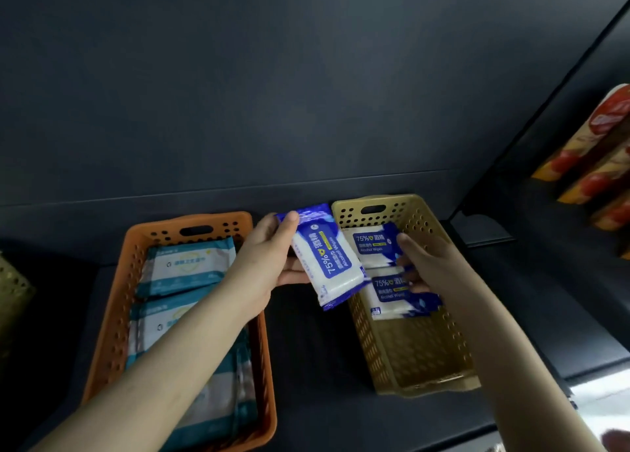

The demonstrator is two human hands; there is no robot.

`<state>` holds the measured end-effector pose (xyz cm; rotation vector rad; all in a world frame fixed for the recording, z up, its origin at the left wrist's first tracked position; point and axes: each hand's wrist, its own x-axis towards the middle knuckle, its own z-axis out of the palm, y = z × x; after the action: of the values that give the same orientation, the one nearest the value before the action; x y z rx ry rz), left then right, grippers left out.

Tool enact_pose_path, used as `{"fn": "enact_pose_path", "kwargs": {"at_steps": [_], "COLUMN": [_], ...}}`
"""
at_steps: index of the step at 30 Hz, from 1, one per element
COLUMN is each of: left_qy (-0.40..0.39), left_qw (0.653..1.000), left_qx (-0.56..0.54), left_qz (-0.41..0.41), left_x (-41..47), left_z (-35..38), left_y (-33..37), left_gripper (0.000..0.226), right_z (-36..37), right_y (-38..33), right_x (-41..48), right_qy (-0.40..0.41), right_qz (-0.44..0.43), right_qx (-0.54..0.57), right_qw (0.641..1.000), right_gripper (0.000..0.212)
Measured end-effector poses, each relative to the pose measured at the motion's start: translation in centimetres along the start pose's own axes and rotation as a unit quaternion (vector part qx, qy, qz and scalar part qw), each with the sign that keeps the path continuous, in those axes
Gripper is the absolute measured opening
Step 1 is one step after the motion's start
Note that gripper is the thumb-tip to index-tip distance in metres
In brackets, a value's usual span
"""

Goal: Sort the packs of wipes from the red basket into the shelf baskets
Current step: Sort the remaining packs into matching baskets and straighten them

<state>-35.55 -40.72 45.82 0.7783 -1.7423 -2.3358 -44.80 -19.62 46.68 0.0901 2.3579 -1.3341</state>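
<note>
My left hand [269, 253] grips a blue and white pack of alcohol wipes [327, 259] in the air between two shelf baskets, thumb on its top end. An orange basket [119, 301] on the left holds several teal and white packs [191, 264]. A tan basket [426, 356] on the right holds two blue packs. My right hand [426, 260] reaches into it, fingers resting on the far pack [373, 245] and over the near pack [392, 294]. The red basket is out of view.
Both baskets stand on a dark shelf [313, 349] with a dark back wall. Another tan basket [13, 288] shows at the far left edge. Red and yellow boxes [593, 158] stand in the neighbouring bay at right.
</note>
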Motion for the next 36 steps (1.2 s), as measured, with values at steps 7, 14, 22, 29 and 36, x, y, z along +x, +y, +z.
{"fn": "enact_pose_path", "kwargs": {"at_steps": [7, 14, 22, 29, 36], "left_qy": [-0.115, -0.092, -0.14, -0.137, -0.143], "left_qw": [0.993, 0.894, 0.878, 0.876, 0.877], "left_qx": [0.033, 0.387, 0.419, 0.424, 0.42], "left_qz": [-0.016, 0.207, 0.186, 0.183, 0.186], "left_x": [1.1, 5.1, 6.4, 6.1, 6.0], "left_z": [5.1, 3.8, 2.9, 3.1, 3.0], "left_y": [0.7, -2.6, -4.2, -4.0, -3.9], "left_gripper": [0.023, 0.048, 0.064, 0.062, 0.062], "right_z": [-0.5, -0.7, 1.7, 1.9, 0.4], "right_y": [-0.5, 3.1, 3.6, 3.5, 3.7], "right_x": [-3.3, -3.9, -2.0, -1.6, -2.8], "right_qy": [-0.103, 0.04, 0.019, 0.001, 0.067], "right_qz": [-0.015, 0.17, 0.277, 0.276, 0.199], "right_qx": [0.208, 0.327, 0.289, 0.218, 0.07], "right_qw": [0.973, 0.929, 0.916, 0.936, 0.975], "right_gripper": [0.024, 0.01, 0.012, 0.024, 0.038]}}
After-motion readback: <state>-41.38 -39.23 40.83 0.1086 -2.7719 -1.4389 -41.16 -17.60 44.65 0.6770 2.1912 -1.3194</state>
